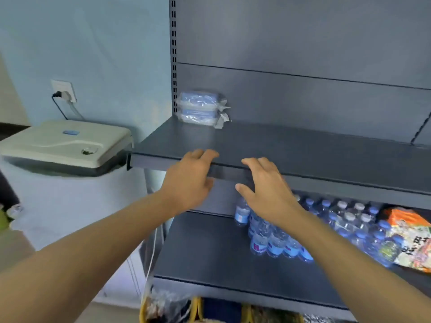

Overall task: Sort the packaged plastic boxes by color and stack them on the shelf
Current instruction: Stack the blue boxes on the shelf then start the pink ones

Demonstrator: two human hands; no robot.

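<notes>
At the shelf (303, 150) front, our left hand (189, 180) and right hand (265, 190) hung empty, fingers loose; two blue boxes (198, 109) sat stacked in the back-left corner, apparently starting the blue pile.

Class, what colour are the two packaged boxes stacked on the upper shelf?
Blue, in clear wrap: the packaged boxes, seen in the head view.

Even, cool indoor light, soft shadows, slight motion blur overall, wide-angle bending at pic edges
</notes>
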